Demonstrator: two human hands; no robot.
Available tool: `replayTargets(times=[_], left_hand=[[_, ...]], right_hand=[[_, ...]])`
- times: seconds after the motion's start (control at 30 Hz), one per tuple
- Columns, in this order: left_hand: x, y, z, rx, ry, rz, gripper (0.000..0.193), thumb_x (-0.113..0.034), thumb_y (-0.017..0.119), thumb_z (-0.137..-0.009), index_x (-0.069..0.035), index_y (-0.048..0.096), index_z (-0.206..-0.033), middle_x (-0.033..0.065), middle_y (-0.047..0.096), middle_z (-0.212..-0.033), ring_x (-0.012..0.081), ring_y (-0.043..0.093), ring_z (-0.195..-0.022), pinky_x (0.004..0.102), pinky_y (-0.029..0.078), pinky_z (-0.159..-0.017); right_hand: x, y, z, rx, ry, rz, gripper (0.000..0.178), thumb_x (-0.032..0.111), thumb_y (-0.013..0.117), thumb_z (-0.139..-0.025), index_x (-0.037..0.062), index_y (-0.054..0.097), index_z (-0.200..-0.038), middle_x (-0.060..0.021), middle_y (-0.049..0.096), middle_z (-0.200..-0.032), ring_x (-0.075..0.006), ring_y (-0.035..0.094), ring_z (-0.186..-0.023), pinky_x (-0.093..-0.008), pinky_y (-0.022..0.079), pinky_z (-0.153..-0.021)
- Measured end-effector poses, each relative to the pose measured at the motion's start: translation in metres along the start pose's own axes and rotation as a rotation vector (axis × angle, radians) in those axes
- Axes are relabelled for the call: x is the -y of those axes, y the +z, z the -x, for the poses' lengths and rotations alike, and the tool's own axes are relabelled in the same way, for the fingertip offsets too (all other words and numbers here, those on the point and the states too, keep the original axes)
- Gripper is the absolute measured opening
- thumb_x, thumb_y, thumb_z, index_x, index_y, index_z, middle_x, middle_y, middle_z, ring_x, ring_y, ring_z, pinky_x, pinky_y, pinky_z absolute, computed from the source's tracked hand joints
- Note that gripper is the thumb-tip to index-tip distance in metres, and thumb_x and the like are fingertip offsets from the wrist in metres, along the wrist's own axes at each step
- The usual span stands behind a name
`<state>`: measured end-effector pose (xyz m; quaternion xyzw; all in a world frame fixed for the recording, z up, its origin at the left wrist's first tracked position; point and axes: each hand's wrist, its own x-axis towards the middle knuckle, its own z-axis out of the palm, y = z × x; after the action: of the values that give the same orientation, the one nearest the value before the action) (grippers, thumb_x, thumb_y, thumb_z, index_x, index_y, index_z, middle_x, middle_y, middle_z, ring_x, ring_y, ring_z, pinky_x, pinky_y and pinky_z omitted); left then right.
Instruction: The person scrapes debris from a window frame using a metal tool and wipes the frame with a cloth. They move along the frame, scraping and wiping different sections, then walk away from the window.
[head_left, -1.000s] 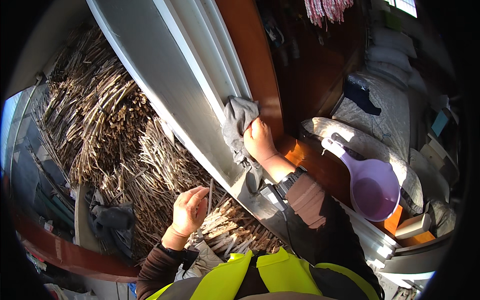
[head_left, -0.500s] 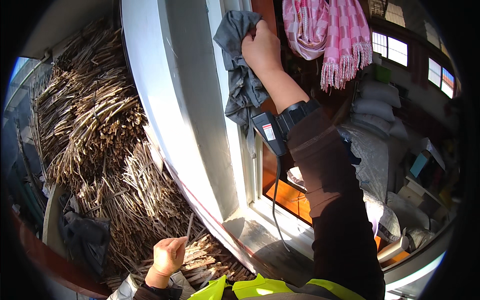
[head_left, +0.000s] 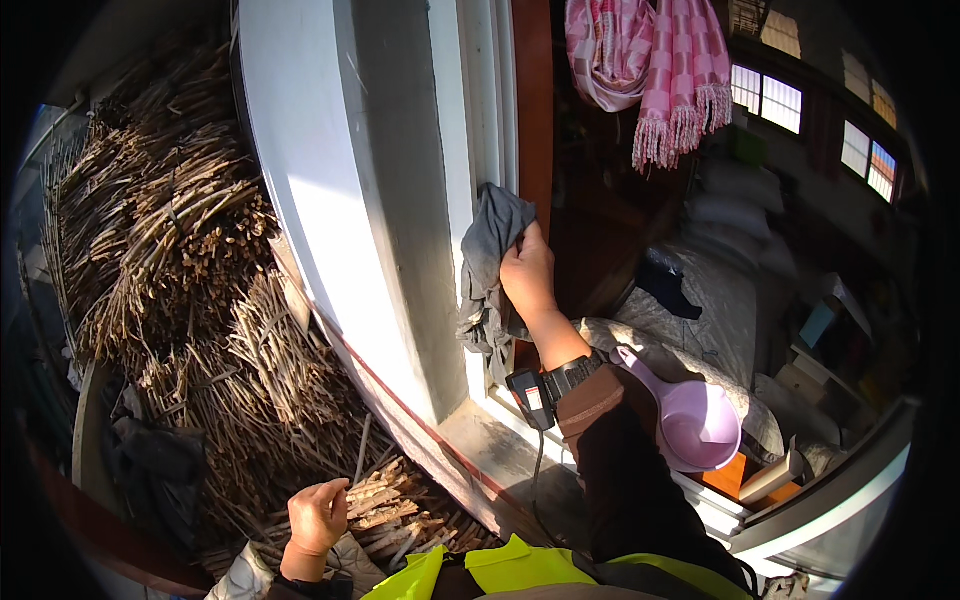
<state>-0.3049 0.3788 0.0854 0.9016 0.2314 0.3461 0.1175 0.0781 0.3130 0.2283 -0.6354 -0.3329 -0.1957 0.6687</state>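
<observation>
A dark grey cloth (head_left: 490,250) is bunched under my right hand (head_left: 527,272), whose closed fingers press it on the white door frame (head_left: 483,130). The cloth's loose end hangs down along the frame. Around my right wrist is a black strap with a small black device (head_left: 530,398), and a cable runs down from it. My left hand (head_left: 318,515) is low in front of the stick pile, fingers curled in, and no held thing shows in it.
Bundled dry sticks (head_left: 190,250) fill the left side beyond a white wall (head_left: 300,180). Through the doorway are a hanging pink scarf (head_left: 680,90), a purple ladle (head_left: 700,425), stacked sacks (head_left: 735,215) and cardboard boxes (head_left: 800,380). A dark cloth (head_left: 160,460) lies lower left.
My right hand has slid the grey cloth down the door frame toward me. The purple ladle now shows beside my right forearm. My left hand stays low with its fingers curled.
</observation>
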Motion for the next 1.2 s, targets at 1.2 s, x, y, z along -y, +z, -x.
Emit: replayTargets(times=[1.2], left_hand=[[-0.030, 0.027, -0.032, 0.276, 0.191, 0.005, 0.013, 0.000, 0.064, -0.076, -0.002, 0.069, -0.087, 0.0123, 0.066, -0.073, 0.0269, 0.065, -0.064, 0.0312, 0.051, -0.057]], right_hand=[[-0.117, -0.017, 0.115, 0.428, 0.140, 0.248, 0.023, 0.005, 0.044, -0.083, 0.0050, 0.059, -0.101, -0.0242, 0.062, -0.095, -0.0444, 0.058, -0.090, -0.0474, 0.048, -0.079]])
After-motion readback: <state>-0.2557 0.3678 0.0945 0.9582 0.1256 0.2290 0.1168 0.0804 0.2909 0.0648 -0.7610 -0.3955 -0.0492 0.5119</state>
